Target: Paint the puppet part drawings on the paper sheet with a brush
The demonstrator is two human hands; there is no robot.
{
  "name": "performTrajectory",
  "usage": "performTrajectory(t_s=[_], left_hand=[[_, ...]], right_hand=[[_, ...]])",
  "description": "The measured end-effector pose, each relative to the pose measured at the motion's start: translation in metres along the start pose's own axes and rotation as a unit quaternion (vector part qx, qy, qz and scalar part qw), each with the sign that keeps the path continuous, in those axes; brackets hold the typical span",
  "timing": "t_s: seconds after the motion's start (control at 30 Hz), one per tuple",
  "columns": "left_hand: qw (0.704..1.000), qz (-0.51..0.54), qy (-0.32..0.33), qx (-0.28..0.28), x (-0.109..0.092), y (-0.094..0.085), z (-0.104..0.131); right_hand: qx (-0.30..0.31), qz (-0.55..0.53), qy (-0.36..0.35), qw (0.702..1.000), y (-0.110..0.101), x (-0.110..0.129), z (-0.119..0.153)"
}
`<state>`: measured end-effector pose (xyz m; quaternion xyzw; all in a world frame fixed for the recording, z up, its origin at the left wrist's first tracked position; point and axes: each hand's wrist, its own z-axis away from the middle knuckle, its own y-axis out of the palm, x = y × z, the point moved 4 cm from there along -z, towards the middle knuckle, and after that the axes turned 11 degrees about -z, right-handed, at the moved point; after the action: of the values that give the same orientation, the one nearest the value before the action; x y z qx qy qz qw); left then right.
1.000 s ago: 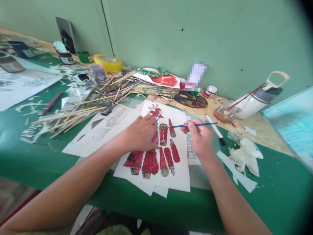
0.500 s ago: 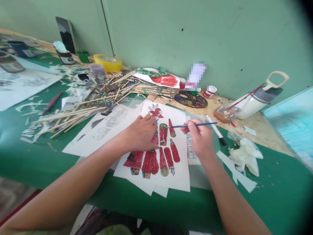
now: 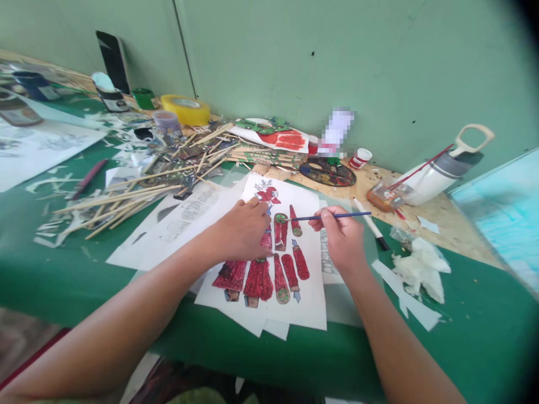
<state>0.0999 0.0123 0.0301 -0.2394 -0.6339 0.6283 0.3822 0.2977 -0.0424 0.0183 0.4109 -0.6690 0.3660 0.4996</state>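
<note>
A white sheet of paper (image 3: 309, 303) bears red painted figure parts with green details. My left hand (image 3: 244, 227) lies on the sheet with its fingers stretched out, holding nothing and covering part of the figure. A ring shows on one finger. Between the thumb and fingers of my right hand (image 3: 342, 233) is a thin blue paintbrush (image 3: 311, 217), held almost level. Its tip meets the green top of a red painted piece (image 3: 281, 231) in the upper middle of the sheet. More sheets with line drawings (image 3: 191, 213) lie under and beside this one.
Bamboo sticks (image 3: 126, 196) and paper scraps heap up at left. Behind are yellow tape (image 3: 185, 110), paint jars (image 3: 145, 98) and a dark palette (image 3: 326, 173). At right stand a water cup (image 3: 385, 193) and a white bottle (image 3: 432, 182), with a marker (image 3: 373, 224) and crumpled tissue (image 3: 423, 269) nearer.
The brush tip stays at the green top of the same red piece, with at most a tiny shift of my right hand. My left hand keeps its place. The view has moved slightly.
</note>
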Motion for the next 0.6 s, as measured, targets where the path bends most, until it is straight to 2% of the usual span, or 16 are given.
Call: performTrajectory(t_s=[0.6], left_hand=[[1.000, 0.008, -0.002, 0.002, 0.0009, 0.0001, 0.0015]], right_hand=[[-0.002, -0.002, -0.001, 1.000, -0.0031, 0.0012, -0.0008]])
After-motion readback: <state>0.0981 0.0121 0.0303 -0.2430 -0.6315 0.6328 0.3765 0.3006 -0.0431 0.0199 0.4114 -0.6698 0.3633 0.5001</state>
